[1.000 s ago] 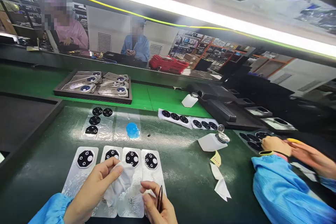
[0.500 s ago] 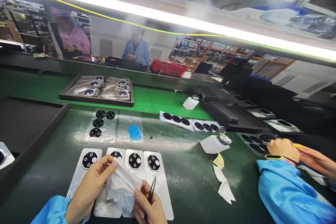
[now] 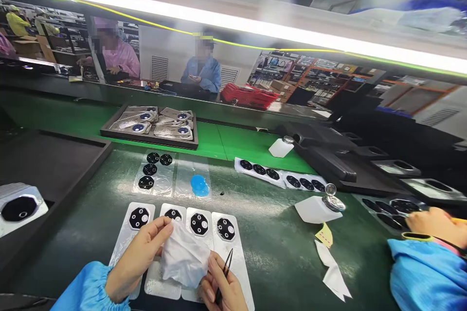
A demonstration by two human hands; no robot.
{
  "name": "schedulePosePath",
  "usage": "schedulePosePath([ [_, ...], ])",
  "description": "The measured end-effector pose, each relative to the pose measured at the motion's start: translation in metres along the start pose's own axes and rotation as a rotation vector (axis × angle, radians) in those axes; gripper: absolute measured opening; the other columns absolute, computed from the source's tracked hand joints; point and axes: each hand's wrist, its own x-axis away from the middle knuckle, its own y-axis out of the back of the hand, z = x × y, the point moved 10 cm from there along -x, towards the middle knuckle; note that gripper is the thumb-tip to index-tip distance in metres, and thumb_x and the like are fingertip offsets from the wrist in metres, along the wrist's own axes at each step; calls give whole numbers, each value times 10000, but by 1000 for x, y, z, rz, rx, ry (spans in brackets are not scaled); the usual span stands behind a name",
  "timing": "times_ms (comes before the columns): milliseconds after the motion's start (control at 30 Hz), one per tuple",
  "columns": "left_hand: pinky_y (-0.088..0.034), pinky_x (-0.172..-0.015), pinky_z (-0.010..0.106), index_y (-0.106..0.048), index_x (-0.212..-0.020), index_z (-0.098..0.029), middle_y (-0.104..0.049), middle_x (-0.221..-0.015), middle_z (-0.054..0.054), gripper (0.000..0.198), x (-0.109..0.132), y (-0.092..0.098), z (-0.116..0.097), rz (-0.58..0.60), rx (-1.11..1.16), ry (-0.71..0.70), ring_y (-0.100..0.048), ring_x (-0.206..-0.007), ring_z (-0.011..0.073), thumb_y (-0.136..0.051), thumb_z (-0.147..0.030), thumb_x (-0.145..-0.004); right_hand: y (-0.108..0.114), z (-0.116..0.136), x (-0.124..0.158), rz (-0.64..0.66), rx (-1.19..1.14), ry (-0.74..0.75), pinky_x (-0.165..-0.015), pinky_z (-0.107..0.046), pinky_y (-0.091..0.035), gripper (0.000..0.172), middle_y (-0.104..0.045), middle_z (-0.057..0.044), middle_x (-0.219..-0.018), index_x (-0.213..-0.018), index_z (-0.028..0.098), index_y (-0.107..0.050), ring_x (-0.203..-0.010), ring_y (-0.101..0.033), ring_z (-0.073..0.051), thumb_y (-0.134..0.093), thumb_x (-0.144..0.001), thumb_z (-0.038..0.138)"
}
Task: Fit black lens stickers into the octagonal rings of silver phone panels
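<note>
A thin white wiping cloth (image 3: 186, 257) is stretched between my two hands. My left hand (image 3: 140, 255) pinches its upper left corner between thumb and fingers. With thumb and fingertips my right hand (image 3: 224, 284) grips the cloth's lower right edge, and black tweezers (image 3: 228, 267) rest in the same hand, tips up. Under the cloth lies a row of silver plates (image 3: 239, 272), each with a black octagonal piece (image 3: 199, 224) bearing round holes near its far end. The cloth and my hands cover part of the middle plates.
Clear films with black octagons (image 3: 149, 169) and blue round stickers (image 3: 199, 184) lie behind the plates. White dispenser bottles (image 3: 314, 209) and paper scraps (image 3: 332, 272) stand or lie rightward. A tray (image 3: 193, 145) of plates sits behind. A co-worker's hand (image 3: 434, 226) reaches in at right.
My view has swung left, so the bench things appear farther right. The cloth stays held between both hands, spread a little flatter. One of the co-worker's hands has mostly left the picture.
</note>
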Motion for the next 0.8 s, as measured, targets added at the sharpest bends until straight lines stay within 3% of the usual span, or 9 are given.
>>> schedulePosePath([
  [167, -447, -787, 271, -662, -925, -192, -618, -826, 6, 254, 3, -4, -13, 84, -80, -110, -586, -856, 182, -726, -405, -801, 1, 9, 1, -1, 94, 99, -362, -143, -71, 448, -390, 94, -518, -961, 177, -701, -406, -126, -1, -868, -648, 452],
  [233, -431, -765, 264, -674, -816, -184, -609, -834, 13, 164, 7, -4, -21, 99, -135, -160, -567, -833, 174, -704, -346, -817, 3, 18, 3, -15, 118, 195, -382, -161, -92, 340, -458, 48, -621, -824, 171, -722, -429, -150, 0, -848, -676, 449],
  [333, -416, -750, 255, -693, -662, -178, -609, -923, 40, 170, 13, -2, -34, 93, -198, -234, -562, -883, 184, -651, -238, -815, 3, 37, 7, -23, 155, 376, -412, -192, -166, 351, -515, -9, -805, -636, 158, -704, -453, -220, -1, -810, -711, 484],
  [433, -423, -732, 256, -734, -672, -196, -623, -961, 55, 202, 18, -3, -43, 104, -267, -270, -579, -915, 201, -582, -190, -805, 2, 47, 10, -12, 201, 468, -446, -217, -240, 348, -531, -24, -849, -639, 176, -728, -468, -286, -22, -772, -744, 505],
  [567, -424, -732, 266, -740, -822, -209, -642, -869, 31, 236, 18, 3, -43, 50, -338, -235, -570, -819, 182, -527, -288, -886, 3, 45, 7, -22, 208, 436, -451, -218, -242, 258, -556, -17, -871, -699, 202, -734, -475, -315, -35, -762, -764, 450],
  [667, -445, -734, 282, -700, -974, -213, -640, -840, 9, 284, 14, 7, -32, 11, -253, -154, -566, -761, 171, -505, -412, -920, 5, 44, 6, -49, 179, 407, -443, -209, -229, 268, -563, -19, -880, -722, 191, -727, -476, -297, -30, -768, -760, 453],
  [800, -445, -699, 274, -647, -938, -184, -606, -788, -5, 354, 6, 6, -17, 5, -181, -119, -556, -731, 158, -589, -528, -874, 7, 43, 5, -95, 165, 378, -445, -195, -220, 328, -569, -23, -894, -716, 168, -720, -477, -301, -16, -806, -714, 485],
])
